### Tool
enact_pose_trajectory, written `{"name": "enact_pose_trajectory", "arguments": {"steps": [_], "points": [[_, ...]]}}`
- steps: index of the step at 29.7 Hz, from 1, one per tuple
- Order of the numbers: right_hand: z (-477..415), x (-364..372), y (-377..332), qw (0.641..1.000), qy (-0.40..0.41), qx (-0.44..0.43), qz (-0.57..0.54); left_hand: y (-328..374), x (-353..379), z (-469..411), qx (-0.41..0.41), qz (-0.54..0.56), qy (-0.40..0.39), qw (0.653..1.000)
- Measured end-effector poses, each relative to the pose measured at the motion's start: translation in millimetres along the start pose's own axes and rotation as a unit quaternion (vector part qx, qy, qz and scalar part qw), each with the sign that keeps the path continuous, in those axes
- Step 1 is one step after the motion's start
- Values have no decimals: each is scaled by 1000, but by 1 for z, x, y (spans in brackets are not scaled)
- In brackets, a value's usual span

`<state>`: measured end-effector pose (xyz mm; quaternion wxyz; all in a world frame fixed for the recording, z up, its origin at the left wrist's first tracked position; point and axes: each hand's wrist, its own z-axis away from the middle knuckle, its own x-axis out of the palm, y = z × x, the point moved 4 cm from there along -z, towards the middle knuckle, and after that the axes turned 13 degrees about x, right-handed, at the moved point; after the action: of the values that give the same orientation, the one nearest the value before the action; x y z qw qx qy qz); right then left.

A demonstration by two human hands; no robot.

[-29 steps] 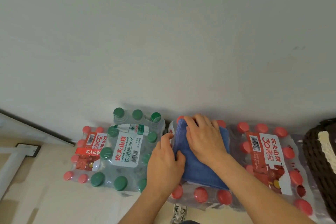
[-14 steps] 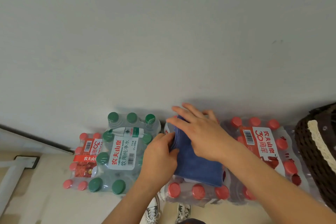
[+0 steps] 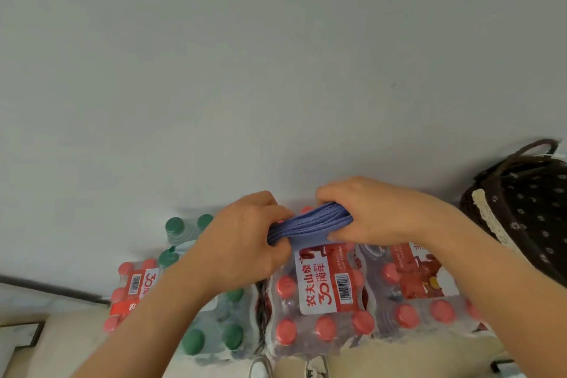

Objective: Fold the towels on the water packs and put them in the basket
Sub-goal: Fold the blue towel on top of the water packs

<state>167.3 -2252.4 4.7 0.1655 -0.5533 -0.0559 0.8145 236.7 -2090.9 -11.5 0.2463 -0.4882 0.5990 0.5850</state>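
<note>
Lest its folds spring open, the towel (image 3: 313, 222) is gripped endwise by left hand (image 3: 242, 245) and right hand (image 3: 371, 212), the basket (image 3: 521, 209) right of the grip.

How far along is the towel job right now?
Done: the blue towel shows stacked layers, so it looks folded. In hand: the left hand and right hand grip it above the red-capped water pack. Left: placing it in the basket; no other towel shows on the packs.
</note>
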Motion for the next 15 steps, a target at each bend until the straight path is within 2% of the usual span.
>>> {"name": "enact_pose_trajectory", "arguments": {"steps": [3, 6, 8, 10, 11, 13, 15], "points": [[5, -1, 9, 999, 6, 27, -38, -7, 7, -3, 3, -26, -72, 997], [6, -1, 19, 995, 62, 57, -52, -13, 15, -7, 0, -128, -111, 986], [10, 0, 21, 985, 164, 58, 4, -11, 14, -12, 43, -210, -54, 975], [23, 8, 17, 953, 292, 41, 75, -1, 16, -12, 84, -250, 13, 965], [30, 19, 14, 942, 322, 41, 90, 3, 23, -8, 111, -258, 30, 959], [43, 57, 13, 940, 322, 46, 104, 8, 51, 7, 176, -267, 20, 947], [52, 105, 17, 956, 269, 51, 103, 6, 83, 29, 218, -260, -30, 940]]}}
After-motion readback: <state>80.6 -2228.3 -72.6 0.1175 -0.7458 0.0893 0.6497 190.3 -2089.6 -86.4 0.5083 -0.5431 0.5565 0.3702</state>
